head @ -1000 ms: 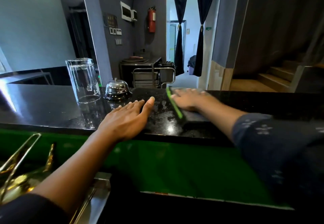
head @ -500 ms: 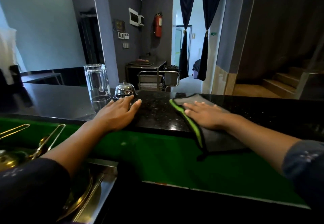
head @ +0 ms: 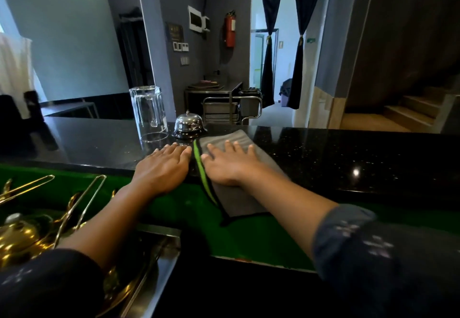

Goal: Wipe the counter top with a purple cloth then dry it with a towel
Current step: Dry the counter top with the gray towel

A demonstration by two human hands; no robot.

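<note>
A grey cloth (head: 242, 201) with a bright green edge stripe lies on the black speckled counter top (head: 348, 150), and its near end hangs over the front edge. My right hand (head: 229, 165) presses flat on the cloth, fingers spread. My left hand (head: 161, 168) rests palm down on the bare counter just left of the cloth's green edge, holding nothing. The two hands are almost side by side.
An upturned clear glass (head: 149, 113) and a chrome service bell (head: 188, 125) stand just beyond my fingertips. Below the counter runs a green shelf (head: 174, 208). At the lower left sit a golden teapot (head: 17, 238) and metal tongs (head: 82, 200).
My right hand has slid the cloth left along the counter, from apart to right beside my left hand. The left hand stayed flat in about the same place.
</note>
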